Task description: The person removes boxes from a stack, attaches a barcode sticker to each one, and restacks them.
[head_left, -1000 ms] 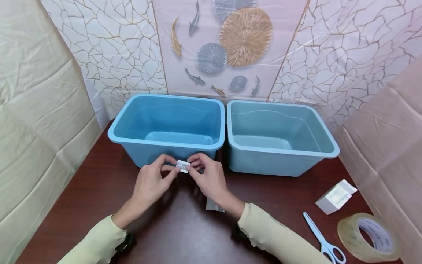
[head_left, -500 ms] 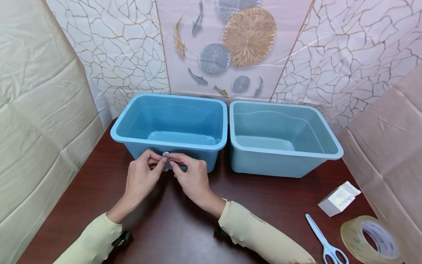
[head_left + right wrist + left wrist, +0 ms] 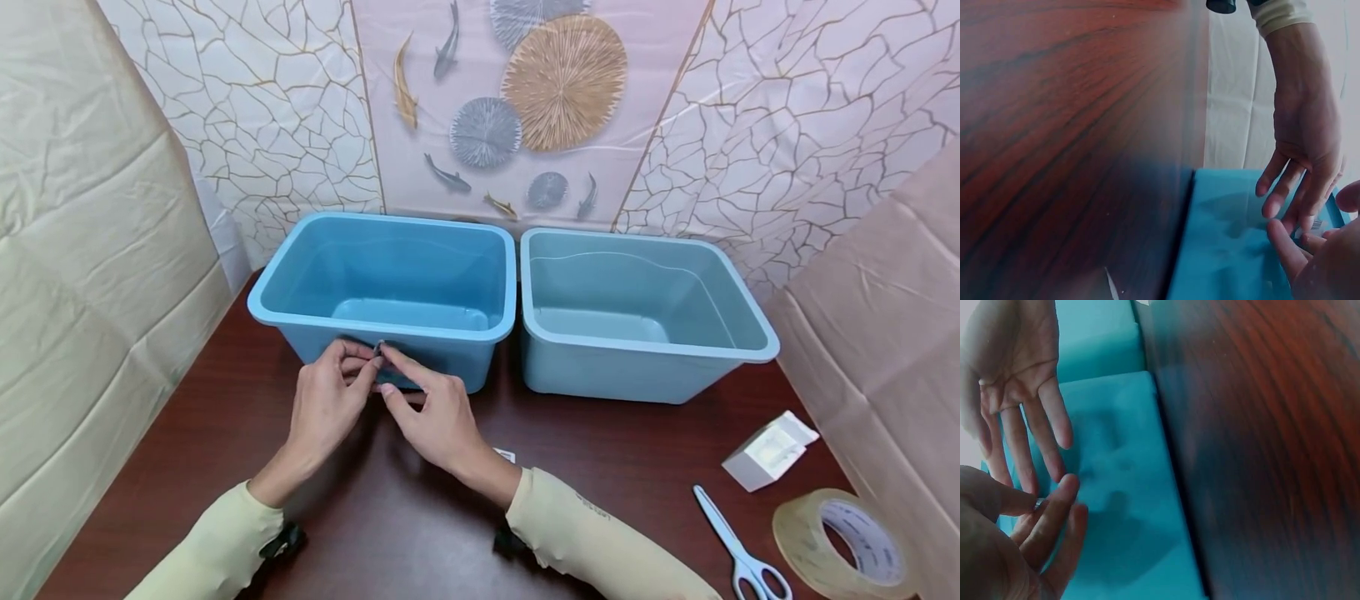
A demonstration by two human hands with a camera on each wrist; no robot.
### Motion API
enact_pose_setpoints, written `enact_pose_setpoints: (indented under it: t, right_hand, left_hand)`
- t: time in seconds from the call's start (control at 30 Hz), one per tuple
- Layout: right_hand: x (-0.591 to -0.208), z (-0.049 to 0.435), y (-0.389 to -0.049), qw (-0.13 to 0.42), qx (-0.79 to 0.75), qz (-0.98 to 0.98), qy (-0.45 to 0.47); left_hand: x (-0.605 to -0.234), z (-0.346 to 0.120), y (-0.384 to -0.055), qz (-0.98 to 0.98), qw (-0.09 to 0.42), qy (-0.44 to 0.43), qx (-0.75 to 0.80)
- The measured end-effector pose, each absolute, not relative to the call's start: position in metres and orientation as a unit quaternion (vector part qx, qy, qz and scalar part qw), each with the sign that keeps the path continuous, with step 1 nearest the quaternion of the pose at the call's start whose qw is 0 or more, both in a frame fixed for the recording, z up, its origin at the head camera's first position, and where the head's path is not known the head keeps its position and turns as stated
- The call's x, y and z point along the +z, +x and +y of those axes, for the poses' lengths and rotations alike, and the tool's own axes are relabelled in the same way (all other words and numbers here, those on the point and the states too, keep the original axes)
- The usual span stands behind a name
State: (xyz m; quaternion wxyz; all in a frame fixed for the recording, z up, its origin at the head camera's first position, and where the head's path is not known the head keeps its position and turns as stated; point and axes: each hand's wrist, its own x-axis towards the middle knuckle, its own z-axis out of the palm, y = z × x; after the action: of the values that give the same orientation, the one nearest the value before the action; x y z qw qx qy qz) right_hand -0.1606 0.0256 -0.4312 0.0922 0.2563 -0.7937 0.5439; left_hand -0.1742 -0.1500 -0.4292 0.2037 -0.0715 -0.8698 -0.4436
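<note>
My left hand (image 3: 330,396) pinches a small flat piece (image 3: 378,349) with a white barcoded face (image 3: 1317,226) between thumb and fingers, just before the left blue tub's front wall (image 3: 442,354). In the head view the piece is edge-on and looks dark; its kind is unclear. My right hand (image 3: 442,412) reaches in from the right, index fingertip at the piece's top edge, thumb apart and lower down. The left wrist view shows the right hand's fingers (image 3: 1029,437) fairly straight. Fingers hide most of the piece.
A paler blue tub (image 3: 615,371) stands right of the first. Behind my right wrist peeks a white printed item (image 3: 505,455), mostly covered. Along the table's (image 3: 390,533) right side lie a small white box (image 3: 768,450), light blue scissors (image 3: 731,533) and a clear tape roll (image 3: 795,533).
Both hands have shifted left and slightly away from me, toward the tub wall. The piece has turned from face-up to edge-on. The right thumb has come off it.
</note>
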Motion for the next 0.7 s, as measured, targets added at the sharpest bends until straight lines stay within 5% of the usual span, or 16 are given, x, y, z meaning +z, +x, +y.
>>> enact_pose_setpoints:
  t: [0.3, 0.5, 0.7]
  right_hand:
    - [-0.432, 0.032, -0.156, 0.094, 0.539, -0.803, 0.237]
    - [-0.427, 0.036, -0.161, 0.009, 0.588, -0.762, 0.271]
    - [-0.421, 0.046, -0.163, -0.040, 0.636, -0.730, 0.248]
  left_hand:
    - [-0.425, -0.168, -0.176, -0.897, 0.239, -0.070, -0.364]
    - [-0.418, -0.175, -0.175, -0.862, 0.174, -0.101, -0.465]
    - [-0.415, -0.180, -0.176, -0.829, 0.201, -0.099, -0.513]
